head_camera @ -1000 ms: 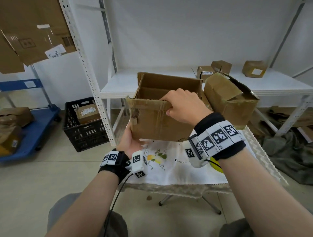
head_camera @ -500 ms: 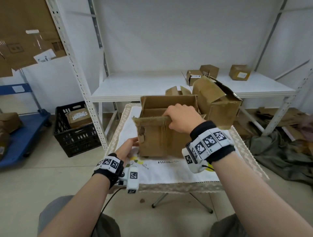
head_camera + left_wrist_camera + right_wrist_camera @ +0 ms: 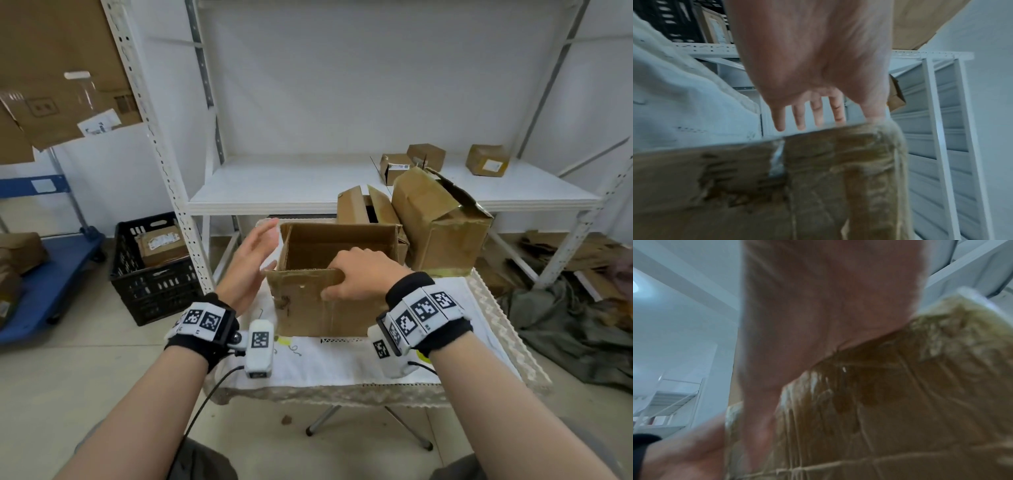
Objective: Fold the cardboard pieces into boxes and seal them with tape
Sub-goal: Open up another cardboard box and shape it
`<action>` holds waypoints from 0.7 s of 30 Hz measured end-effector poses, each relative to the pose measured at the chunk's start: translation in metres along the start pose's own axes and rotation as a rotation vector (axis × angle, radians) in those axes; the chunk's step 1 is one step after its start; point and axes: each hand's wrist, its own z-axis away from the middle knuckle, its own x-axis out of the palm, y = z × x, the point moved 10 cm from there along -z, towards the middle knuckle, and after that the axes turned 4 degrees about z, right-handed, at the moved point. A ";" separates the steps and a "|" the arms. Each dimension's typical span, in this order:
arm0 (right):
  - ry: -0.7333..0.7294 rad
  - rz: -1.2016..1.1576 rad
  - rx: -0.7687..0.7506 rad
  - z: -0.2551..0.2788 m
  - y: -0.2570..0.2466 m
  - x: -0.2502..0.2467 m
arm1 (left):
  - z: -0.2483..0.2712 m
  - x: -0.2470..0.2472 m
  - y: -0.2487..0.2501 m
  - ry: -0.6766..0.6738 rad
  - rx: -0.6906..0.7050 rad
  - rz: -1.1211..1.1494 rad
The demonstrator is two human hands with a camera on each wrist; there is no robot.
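Gripping the near top edge of the box [image 3: 318, 301], the right hand [image 3: 359, 274] curled over it. Box sat upright on the table [image 3: 342, 363], mouth up, long axis 9-to-3. Left hand [image 3: 250, 263] flat, empty, at its 9 o'clock side.

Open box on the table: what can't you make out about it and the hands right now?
- Open box bottom: head view, its own walls hide whether the base flaps are taped.
- Right hand fingertips: head view, curled over the near wall, hidden inside; right wrist view is blurred.
- Left hand: left wrist view, motion blur; contact with the box unclear.
- Tape: none visible in any view.
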 end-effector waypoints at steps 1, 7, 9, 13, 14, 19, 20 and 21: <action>0.018 -0.079 -0.014 0.001 -0.001 -0.001 | -0.001 0.005 0.006 -0.032 0.008 -0.003; 0.655 -0.699 -0.030 0.020 0.038 -0.049 | -0.005 0.015 0.009 -0.078 0.008 -0.017; 0.822 -0.681 0.047 0.030 0.062 -0.054 | -0.008 0.014 0.004 -0.066 -0.015 -0.023; 0.926 -0.925 0.169 0.041 0.111 -0.045 | -0.011 0.012 0.000 -0.032 -0.031 0.032; 0.946 -1.004 0.176 0.044 0.119 -0.043 | -0.012 0.013 0.000 -0.030 -0.032 0.038; 0.981 -1.287 0.153 0.042 0.143 -0.030 | -0.016 0.016 -0.015 -0.084 -0.063 0.018; 0.988 -1.310 0.156 0.040 0.147 -0.027 | -0.016 0.016 -0.020 -0.089 -0.073 0.019; 1.004 -1.353 0.154 0.038 0.151 -0.025 | -0.017 0.016 -0.024 -0.091 -0.086 0.014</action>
